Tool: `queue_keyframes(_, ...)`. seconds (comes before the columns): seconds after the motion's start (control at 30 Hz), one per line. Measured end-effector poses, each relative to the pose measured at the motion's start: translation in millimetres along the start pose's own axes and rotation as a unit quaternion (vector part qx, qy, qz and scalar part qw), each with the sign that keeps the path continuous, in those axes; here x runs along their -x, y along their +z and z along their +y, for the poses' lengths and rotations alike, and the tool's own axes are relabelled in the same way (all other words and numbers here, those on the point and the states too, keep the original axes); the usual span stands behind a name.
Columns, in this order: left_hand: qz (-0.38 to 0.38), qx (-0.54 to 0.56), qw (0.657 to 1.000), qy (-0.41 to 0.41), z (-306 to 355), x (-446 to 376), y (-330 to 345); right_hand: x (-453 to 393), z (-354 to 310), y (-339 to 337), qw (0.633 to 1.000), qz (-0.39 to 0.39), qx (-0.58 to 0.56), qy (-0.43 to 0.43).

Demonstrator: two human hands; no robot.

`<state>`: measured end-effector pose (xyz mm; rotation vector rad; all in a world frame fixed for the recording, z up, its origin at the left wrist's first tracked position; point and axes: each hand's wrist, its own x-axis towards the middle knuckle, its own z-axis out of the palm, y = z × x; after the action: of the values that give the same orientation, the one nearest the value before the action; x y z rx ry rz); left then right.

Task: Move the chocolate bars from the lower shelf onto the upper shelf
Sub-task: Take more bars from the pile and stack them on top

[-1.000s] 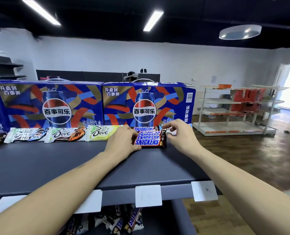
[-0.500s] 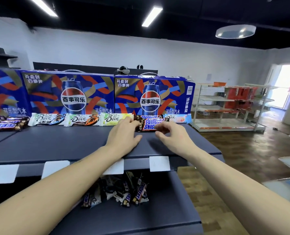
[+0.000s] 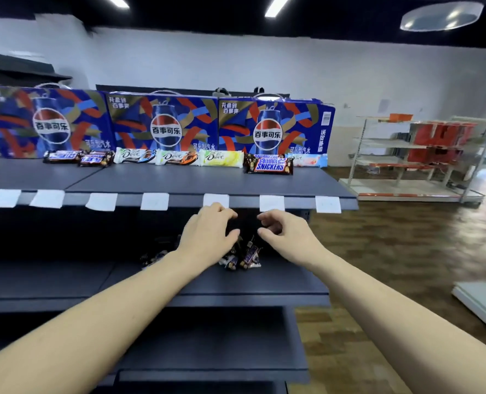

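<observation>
Left hand [image 3: 207, 231] fingers loosely curled, holding nothing; right hand [image 3: 285, 234] likewise, empty; both just above chocolate bars [image 3: 243, 255] heaped on lower shelf [image 3: 278, 282]; advise: pinch bars flat, few together; clear upper shelf [image 3: 307, 184] lip; set beside Snickers stack [image 3: 268, 165].

Both arms outstretched, left grip [image 3: 207, 230] and right grip [image 3: 283, 234] apparently loosely curled, empty

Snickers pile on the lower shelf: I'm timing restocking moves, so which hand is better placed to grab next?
Probably the left hand: it hovers directly over the Snickers pile, while the right hand sits just right of it. Both hold nothing.
</observation>
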<state>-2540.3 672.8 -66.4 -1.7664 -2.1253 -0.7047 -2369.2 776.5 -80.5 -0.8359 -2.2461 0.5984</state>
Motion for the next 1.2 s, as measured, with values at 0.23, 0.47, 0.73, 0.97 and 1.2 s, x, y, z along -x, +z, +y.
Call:
queue_keyframes(0.23, -0.049, -0.015, 0.999, -0.018, -21.7, 49.0, 17.0, 25.1, 3.7, 39.5, 0.999, -0.043, 0.004, 0.030)
queue_keyframes(0.47, -0.125, -0.006, 0.991, -0.038, -73.0, 80.1, 77.9, 29.6, 54.9, 121.9, 0.986, -0.120, 0.083, 0.079)
queue_keyframes(0.73, -0.181, 0.009, 0.982, -0.055, -139.5, 69.5, 162.5, -5.6, 110.2, 200.7, 0.974, -0.147, 0.086, 0.147)
queue_keyframes(0.97, -0.193, 0.009, 0.978, -0.073, -186.0, 44.3, 225.2, -46.0, 142.5, 256.1, 0.979, -0.085, 0.089, 0.162)
queue_keyframes(1.2, -0.214, 0.023, 0.967, -0.137, -213.2, 13.6, 255.3, -65.0, 156.5, 294.8, 0.975, 0.042, 0.131, 0.173)
